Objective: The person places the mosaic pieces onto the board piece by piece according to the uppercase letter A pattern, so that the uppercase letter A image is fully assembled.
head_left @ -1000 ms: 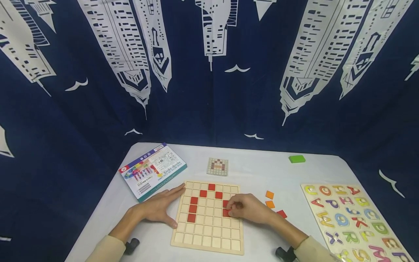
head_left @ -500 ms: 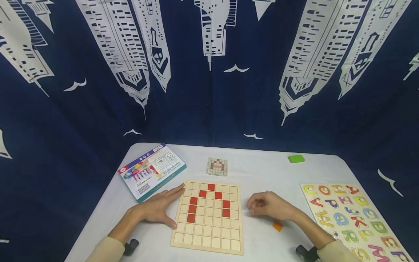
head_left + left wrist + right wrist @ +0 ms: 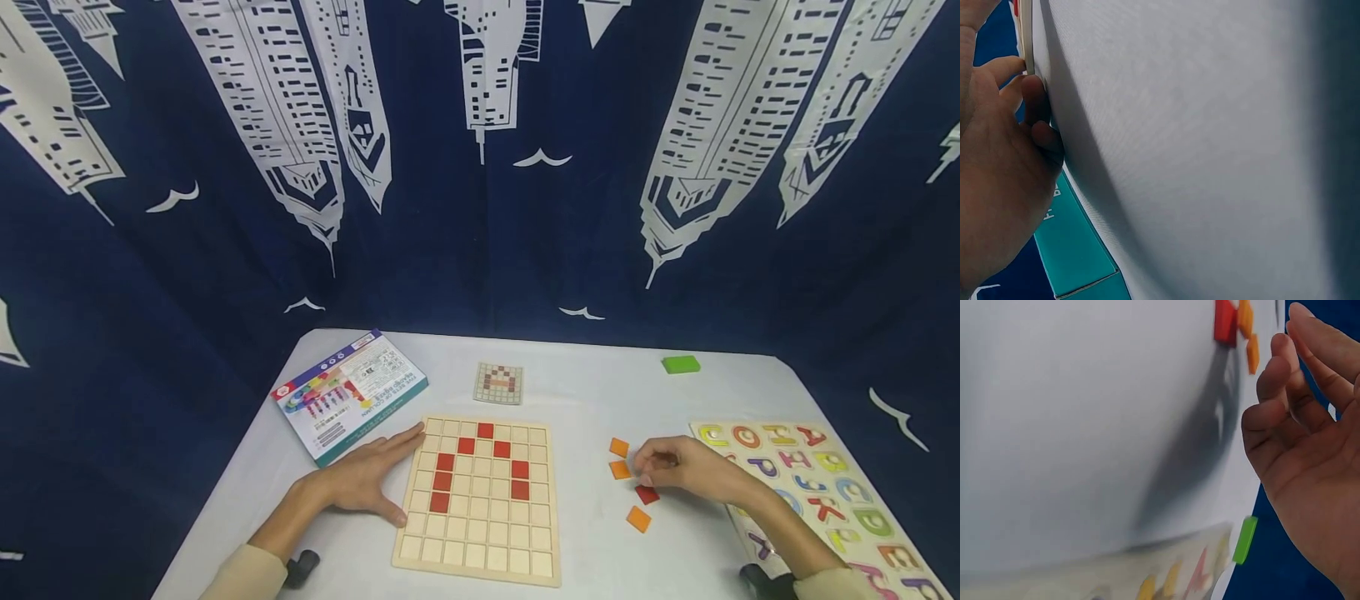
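Observation:
My left hand (image 3: 363, 475) lies spread at the left side of the wooden grid board (image 3: 477, 507), its fingertips and thumb touching the edge. Several red tiles (image 3: 442, 482) fill cells of the board, in an arch shape. Off to the board's right, my right hand (image 3: 678, 467) hovers with loosely bent fingers and nothing in them. Just under its fingertips is a loose red tile (image 3: 647, 495), also visible at the top of the right wrist view. Orange tiles (image 3: 620, 470) lie around that red one. In the left wrist view, the left fingers (image 3: 1035, 100) meet the board's edge.
A small pattern card (image 3: 498, 383) lies behind the board. The flat printed box (image 3: 350, 396) is at back left. A green block (image 3: 681, 364) sits at back right, and a letter puzzle board (image 3: 836, 442) lies at the right, partly beneath my right forearm.
My right hand has left the red tile at the board's right side and moved right to the loose tiles, uncovering two red tiles in the grid. My left hand stays in place.

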`<state>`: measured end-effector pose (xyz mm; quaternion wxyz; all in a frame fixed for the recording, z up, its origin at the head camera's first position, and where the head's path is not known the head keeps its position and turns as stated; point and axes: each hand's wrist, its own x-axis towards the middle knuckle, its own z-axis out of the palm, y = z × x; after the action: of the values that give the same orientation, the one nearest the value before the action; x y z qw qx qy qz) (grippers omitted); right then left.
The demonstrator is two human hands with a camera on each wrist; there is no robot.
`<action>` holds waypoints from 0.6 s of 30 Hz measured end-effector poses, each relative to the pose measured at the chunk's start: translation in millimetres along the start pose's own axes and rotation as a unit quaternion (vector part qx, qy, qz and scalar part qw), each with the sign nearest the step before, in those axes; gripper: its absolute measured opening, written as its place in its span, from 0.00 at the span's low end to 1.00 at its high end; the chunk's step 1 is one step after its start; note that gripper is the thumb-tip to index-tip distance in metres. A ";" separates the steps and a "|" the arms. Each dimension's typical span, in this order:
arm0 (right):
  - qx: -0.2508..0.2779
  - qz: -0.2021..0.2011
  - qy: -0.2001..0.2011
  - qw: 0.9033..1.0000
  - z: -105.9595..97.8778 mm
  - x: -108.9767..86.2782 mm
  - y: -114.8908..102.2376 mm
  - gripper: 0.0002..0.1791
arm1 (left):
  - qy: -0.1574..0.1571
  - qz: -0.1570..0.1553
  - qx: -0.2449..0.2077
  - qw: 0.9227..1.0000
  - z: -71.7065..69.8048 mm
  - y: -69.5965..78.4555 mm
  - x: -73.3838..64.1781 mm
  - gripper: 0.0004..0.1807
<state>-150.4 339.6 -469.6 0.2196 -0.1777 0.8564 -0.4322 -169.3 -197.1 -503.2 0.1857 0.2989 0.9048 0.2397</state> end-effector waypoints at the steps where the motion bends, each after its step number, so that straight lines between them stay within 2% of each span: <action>1: -0.003 0.001 -0.001 1.000 -0.7 -1.3 2.6 0.11 | 0.000 -0.001 0.000 1.000 -0.2 0.0 -0.3 0.71; 8: -0.050 0.019 0.004 0.999 2.9 -5.3 14.0 0.14 | 0.001 -0.003 0.001 1.000 -1.3 0.6 -1.3 0.71; 18: -0.108 -0.005 0.016 0.994 8.4 -4.2 16.2 0.10 | -0.002 -0.002 0.003 1.000 -1.6 0.9 -0.6 0.71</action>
<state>-144.3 345.2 -486.4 0.1830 -0.1979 0.9006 -0.3410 -169.3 -197.4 -501.3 0.1876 0.2980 0.9057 0.2361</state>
